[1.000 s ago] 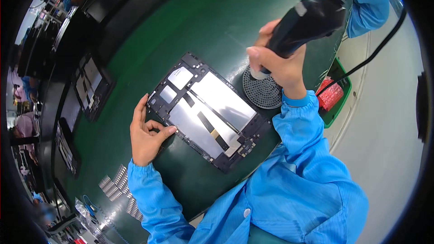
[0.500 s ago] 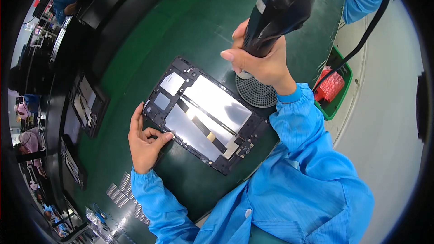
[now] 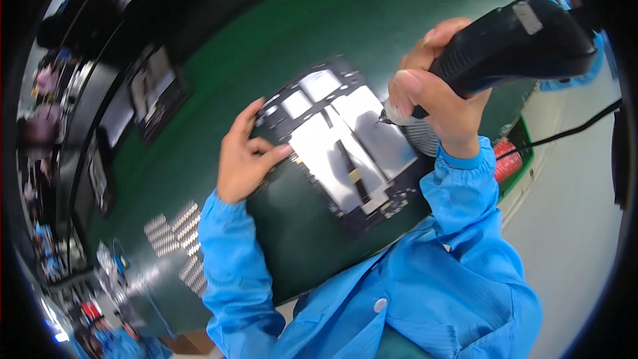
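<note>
An opened tablet (image 3: 345, 143), its black frame holding silver plates and a dark ribbon cable, lies at a slant on the green bench. My left hand (image 3: 246, 159) grips its left edge, thumb and forefinger spread along the frame. My right hand (image 3: 445, 86) is wrapped round a black electric screwdriver (image 3: 518, 50), which is tilted with its tip down to the left. That tip hangs over the tablet's right side; whether it touches is blurred. Partly behind my right hand is a round grey plate full of small holes (image 3: 422, 136).
More opened tablets (image 3: 156, 93) stand along the dark rail at the left. Several strips of small metal parts (image 3: 174, 229) lie by my left sleeve. A green bin (image 3: 523, 166) with a red bubble-wrapped bundle sits right, crossed by a black cable (image 3: 571, 134). Another person's blue sleeve shows far right.
The view has swung, shifting the scene rightward. The screwdriver has tipped from nearly upright to slanting, its tip now over the tablet. My left hand still holds the tablet's edge.
</note>
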